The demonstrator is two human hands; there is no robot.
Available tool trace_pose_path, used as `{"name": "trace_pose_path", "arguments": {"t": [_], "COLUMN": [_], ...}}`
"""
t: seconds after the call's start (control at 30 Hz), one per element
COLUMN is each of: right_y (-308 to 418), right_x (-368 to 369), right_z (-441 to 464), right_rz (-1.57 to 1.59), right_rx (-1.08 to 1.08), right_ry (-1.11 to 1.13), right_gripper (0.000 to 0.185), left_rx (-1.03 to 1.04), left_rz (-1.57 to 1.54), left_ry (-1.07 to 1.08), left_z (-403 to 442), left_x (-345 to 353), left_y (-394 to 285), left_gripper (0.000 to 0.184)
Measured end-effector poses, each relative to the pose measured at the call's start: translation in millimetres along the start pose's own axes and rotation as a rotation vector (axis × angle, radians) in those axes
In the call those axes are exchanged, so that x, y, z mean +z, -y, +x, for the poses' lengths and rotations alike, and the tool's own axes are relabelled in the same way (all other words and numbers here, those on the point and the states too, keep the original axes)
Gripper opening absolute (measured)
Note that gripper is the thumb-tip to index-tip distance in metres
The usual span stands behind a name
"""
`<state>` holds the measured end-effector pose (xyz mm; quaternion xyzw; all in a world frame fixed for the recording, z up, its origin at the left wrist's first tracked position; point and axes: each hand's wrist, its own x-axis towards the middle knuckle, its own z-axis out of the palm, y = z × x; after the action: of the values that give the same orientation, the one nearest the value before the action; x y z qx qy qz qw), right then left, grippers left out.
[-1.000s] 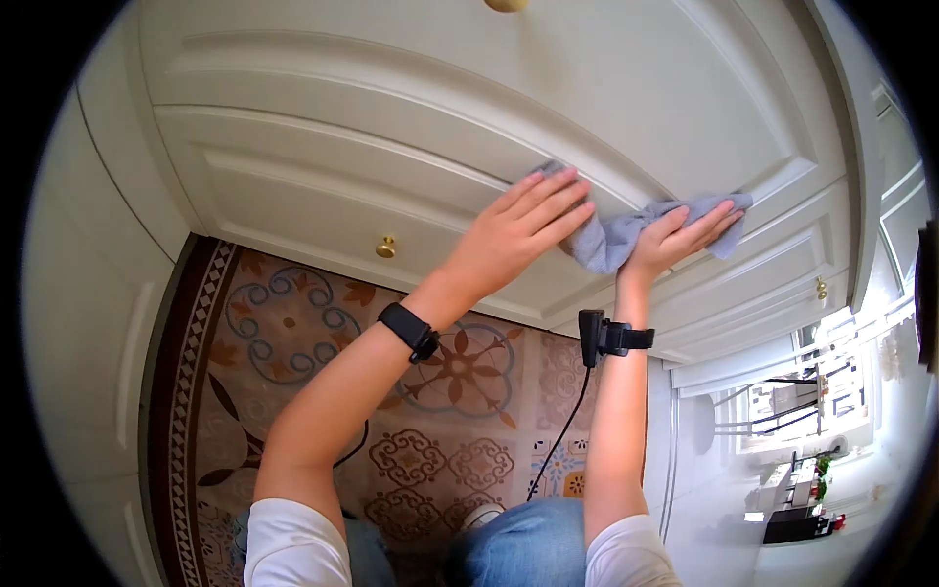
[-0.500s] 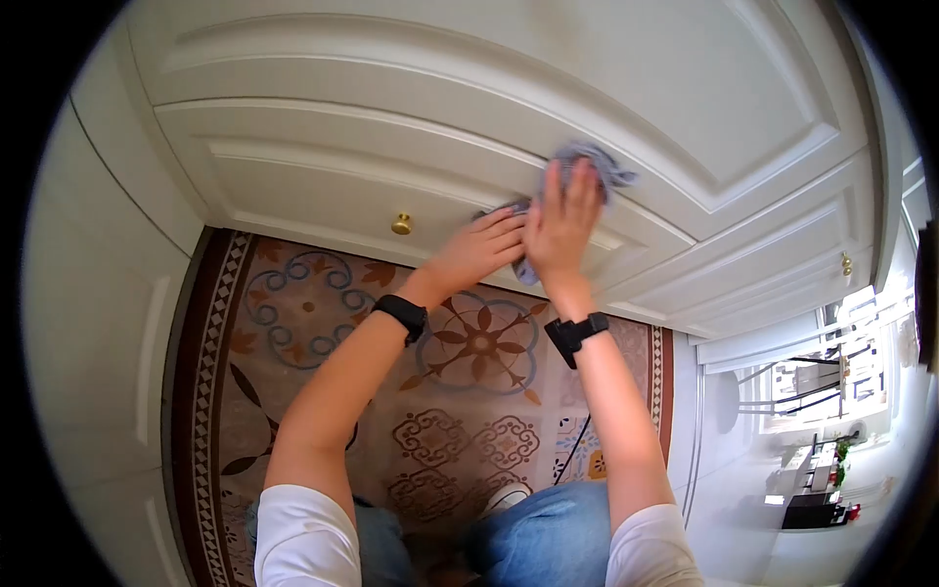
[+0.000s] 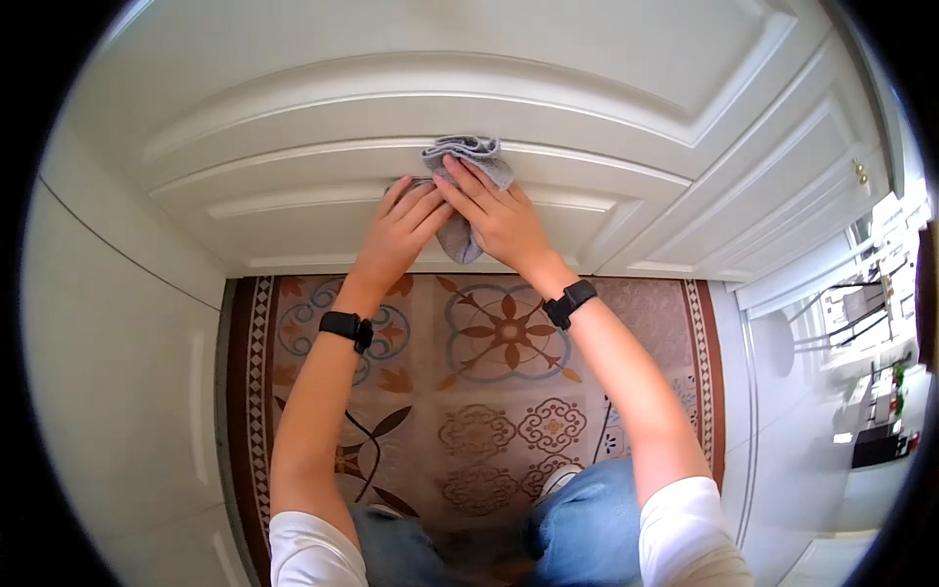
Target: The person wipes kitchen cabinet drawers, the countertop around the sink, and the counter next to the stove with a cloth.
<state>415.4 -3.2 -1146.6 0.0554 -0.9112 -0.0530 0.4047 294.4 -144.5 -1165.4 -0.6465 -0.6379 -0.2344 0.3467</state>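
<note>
L hand (image 3: pixel 403 227) & R hand (image 3: pixel 506 225) spread flat, fingers extended, both on grey cloth (image 3: pixel 469 148), just beside e/o. Cloth's bunched up against wht drawer front (image 3: pixel 572 213), approx. mid-width. Blk band (image 3: pixel 347 331) on L wrist; patterned rug (image 3: pixel 631 318) below.

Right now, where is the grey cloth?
In the head view, the grey cloth is just above the middle, bunched under the left hand and right hand, against the white cabinet front.
</note>
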Motion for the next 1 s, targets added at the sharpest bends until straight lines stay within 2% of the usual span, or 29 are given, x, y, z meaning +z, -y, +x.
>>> {"name": "trace_pose_path", "arguments": {"t": [0.1, 0.33, 0.53, 0.77, 1.0], "right_y": [2, 11, 5, -20, -53], "right_x": [3, -7, 3, 2, -19], "right_z": [2, 15, 8, -22, -57], "right_rz": [-0.039, -0.088, -0.059, -0.082, -0.241], "right_rx": [-0.004, 0.046, -0.017, -0.071, -0.14], "right_ry": [-0.021, -0.017, -0.057, -0.019, 0.104], "right_gripper": [0.052, 0.047, 0.045, 0.048, 0.053], "left_rx": [-0.017, -0.2, -0.302, -0.24, -0.183], "left_rz": [0.1, 0.212, 0.152, 0.076, -0.065], "left_ry": [-0.031, -0.398, -0.464, -0.334, -0.134], "left_z": [3, 37, 18, 6, 6], "left_x": [-14, -47, -5, 32, 49], "left_y": [4, 28, 20, -13, -40], "left_gripper": [0.033, 0.037, 0.033, 0.034, 0.047]}}
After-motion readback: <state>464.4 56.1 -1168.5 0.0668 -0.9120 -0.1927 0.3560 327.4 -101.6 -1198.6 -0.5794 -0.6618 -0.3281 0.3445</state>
